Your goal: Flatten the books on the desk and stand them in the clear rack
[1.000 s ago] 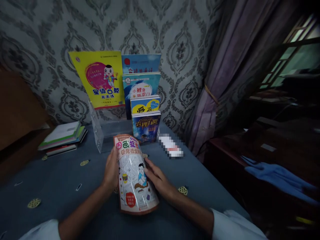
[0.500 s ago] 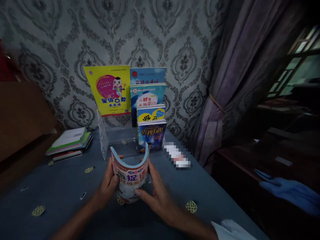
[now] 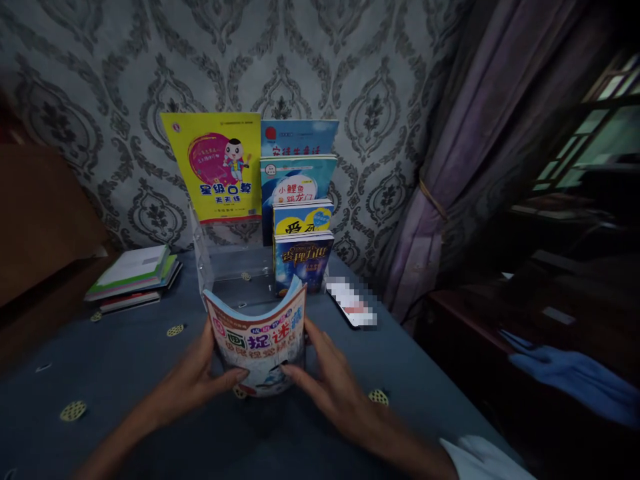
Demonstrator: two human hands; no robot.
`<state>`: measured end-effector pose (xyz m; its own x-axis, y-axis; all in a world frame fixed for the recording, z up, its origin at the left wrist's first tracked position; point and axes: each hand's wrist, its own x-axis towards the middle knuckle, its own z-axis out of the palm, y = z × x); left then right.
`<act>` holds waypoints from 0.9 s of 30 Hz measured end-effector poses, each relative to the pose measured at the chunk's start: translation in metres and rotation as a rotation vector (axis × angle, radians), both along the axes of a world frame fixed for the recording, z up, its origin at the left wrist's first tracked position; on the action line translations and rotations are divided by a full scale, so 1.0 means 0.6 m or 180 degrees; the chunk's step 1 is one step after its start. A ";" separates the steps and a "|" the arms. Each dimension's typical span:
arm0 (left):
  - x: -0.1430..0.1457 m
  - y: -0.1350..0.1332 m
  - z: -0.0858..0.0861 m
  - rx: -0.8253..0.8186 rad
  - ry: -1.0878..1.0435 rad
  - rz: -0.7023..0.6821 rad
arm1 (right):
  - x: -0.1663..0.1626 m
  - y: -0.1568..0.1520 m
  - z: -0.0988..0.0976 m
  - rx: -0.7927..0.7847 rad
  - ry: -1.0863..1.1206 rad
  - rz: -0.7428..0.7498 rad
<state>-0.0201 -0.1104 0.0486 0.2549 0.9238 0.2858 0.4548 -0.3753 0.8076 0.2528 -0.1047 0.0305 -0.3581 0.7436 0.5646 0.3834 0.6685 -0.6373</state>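
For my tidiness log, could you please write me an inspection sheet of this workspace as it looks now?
Surface: table under a blue-grey cloth with small round motifs.
Job's things: picture book, upright and bowed, just in front of a clear acrylic stand. The stand carries a yellow book at left and four stepped books at right.
Clutter: stack of books lying flat at far left; blurred item right of the stand.
Grippers: left hand and right hand clasp the picture book's side edges.
Cables: nothing seen.
Surroundings: patterned wallpaper, purple curtain, window at right, blue cloth on dark furniture.
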 end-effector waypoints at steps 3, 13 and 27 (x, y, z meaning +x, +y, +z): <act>-0.011 -0.008 -0.013 0.0051 -0.0066 0.0137 | 0.000 -0.001 0.013 -0.0102 0.0178 0.0118; -0.015 -0.006 -0.014 0.0173 -0.0489 0.0424 | -0.008 0.041 0.026 -0.0320 0.0273 0.0295; -0.098 0.219 0.253 0.1997 0.0126 0.1065 | -0.113 0.253 0.264 0.1312 0.0492 0.0092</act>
<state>-0.0788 0.0212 0.2004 0.0074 0.6186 0.7856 0.6514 -0.5991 0.4656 0.1851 0.0473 0.1887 -0.2637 0.4359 0.8605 0.2819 0.8879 -0.3634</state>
